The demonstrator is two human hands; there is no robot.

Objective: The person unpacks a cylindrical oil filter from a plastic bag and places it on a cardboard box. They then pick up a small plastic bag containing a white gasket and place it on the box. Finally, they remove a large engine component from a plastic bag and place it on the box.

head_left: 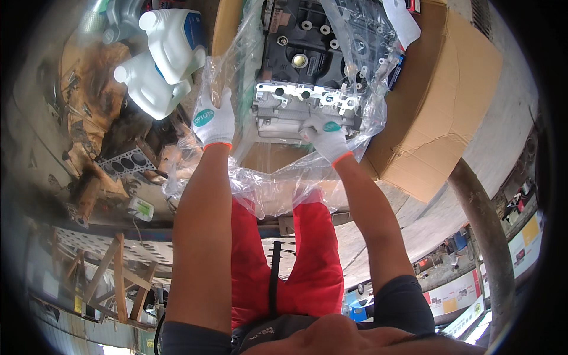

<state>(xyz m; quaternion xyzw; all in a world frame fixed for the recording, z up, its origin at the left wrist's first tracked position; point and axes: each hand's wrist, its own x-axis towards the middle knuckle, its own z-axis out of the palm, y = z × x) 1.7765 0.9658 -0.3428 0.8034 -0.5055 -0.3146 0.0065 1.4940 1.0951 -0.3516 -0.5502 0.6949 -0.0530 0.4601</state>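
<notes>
An engine (307, 56) with a black top cover and silver metal lower side sits in an open cardboard box (435, 100). Clear plastic bag film (266, 184) surrounds it and drapes over the near rim. Both hands wear white gloves with orange cuffs. My left hand (213, 121) lies against the film at the box's left side, thumb apart from stretched fingers; the film partly covers the fingertips. At the engine's near lower edge, my right hand (327, 137) has its fingers curled onto the silver metal. The undersides of those fingers are hidden.
Two white jugs (171, 44) stand left of the box, near a flat metal gasket (125, 164) and dark scraps. A white paper sheet (402, 23) hangs at the box's far right. A thick pipe (488, 236) rises at right. Wooden legs (120, 278) show at lower left.
</notes>
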